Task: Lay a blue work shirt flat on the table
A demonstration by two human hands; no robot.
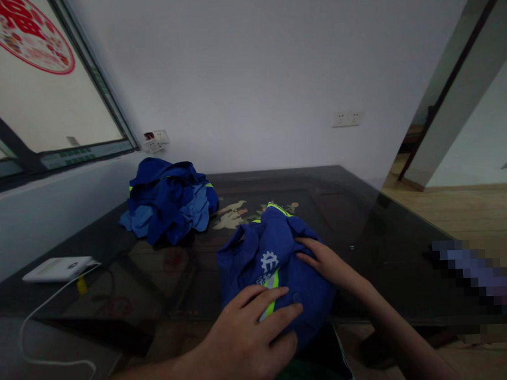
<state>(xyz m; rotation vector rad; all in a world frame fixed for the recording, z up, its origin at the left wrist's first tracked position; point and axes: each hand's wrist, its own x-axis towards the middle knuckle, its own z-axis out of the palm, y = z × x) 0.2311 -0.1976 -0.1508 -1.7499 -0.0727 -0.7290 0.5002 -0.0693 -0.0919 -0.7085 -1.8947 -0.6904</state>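
Observation:
A blue work jacket (287, 266) with a white gear emblem and yellow-green reflective strips lies bunched at the near edge of the dark table. My left hand (260, 328) rests on its near side, fingers apart and slightly bent over the fabric beside a reflective strip. On the garment's right side lies my right hand (326, 262), its fingers stretched out against the cloth. Part of the jacket is hidden under both hands. Farther back on the left sits a crumpled heap of blue clothing (168, 198), touched by neither hand.
The glossy table (320, 196) has a painted bird and flower design. A white device (59, 269) with a cable (33, 317) lies at the left. A pixelated object (475, 276) is at the right edge. A wall with sockets (346, 119) stands behind; a window is at the left.

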